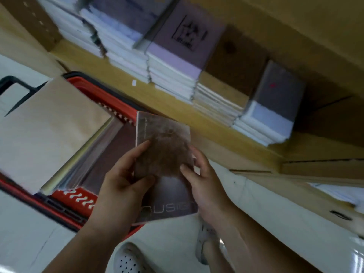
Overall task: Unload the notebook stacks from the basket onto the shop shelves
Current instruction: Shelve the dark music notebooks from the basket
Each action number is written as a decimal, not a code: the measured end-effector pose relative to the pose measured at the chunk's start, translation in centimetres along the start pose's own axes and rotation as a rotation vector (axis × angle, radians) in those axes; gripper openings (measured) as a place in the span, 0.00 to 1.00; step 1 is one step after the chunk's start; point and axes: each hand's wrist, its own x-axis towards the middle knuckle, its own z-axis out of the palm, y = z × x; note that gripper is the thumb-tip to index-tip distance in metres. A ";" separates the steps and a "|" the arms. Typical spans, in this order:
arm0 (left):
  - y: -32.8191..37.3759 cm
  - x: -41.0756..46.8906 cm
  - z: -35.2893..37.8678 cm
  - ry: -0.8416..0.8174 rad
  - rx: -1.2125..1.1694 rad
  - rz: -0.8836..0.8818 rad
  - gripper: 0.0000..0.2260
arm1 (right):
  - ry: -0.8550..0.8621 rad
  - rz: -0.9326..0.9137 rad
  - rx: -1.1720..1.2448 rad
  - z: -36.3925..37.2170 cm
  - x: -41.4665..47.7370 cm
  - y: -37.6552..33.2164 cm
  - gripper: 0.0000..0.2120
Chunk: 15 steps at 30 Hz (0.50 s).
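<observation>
A brown-and-grey notebook stack (pixel 167 134) with white lettering near its bottom edge is held over the red basket's right end. My left hand (pixel 120 180) grips its left side, thumb on the cover. My right hand (pixel 201 178) grips its right side, thumb on the cover too. The red basket (pixel 76 201) stands on the floor at the left, with beige-covered notebooks (pixel 51 131) and darker ones inside. The wooden shelf (pixel 216 134) runs just beyond, holding several stacks of purple (pixel 177 56), brown (pixel 232 64) and grey (pixel 275 107) notebooks.
An upper shelf board (pixel 295 26) overhangs the stacks. A lower shelf level (pixel 325 170) sits at the right with white papers (pixel 334 192). My feet in white shoes (pixel 128 261) stand on the pale tiled floor (pixel 29 243) below the hands. The basket's black handle (pixel 11 79) lies at the far left.
</observation>
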 end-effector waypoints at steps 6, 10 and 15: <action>2.9 -0.2 8.3 -0.195 -0.075 0.045 0.30 | 0.227 -0.113 0.040 -9.3 -3.7 -3.8 0.28; 3.7 1.4 14.2 -0.352 -0.001 0.114 0.28 | 0.383 -0.214 0.134 -15.1 -4.1 -5.5 0.28; 0.8 5.8 19.8 -0.406 0.186 0.174 0.25 | 0.607 -0.269 0.183 -19.6 1.4 -6.7 0.23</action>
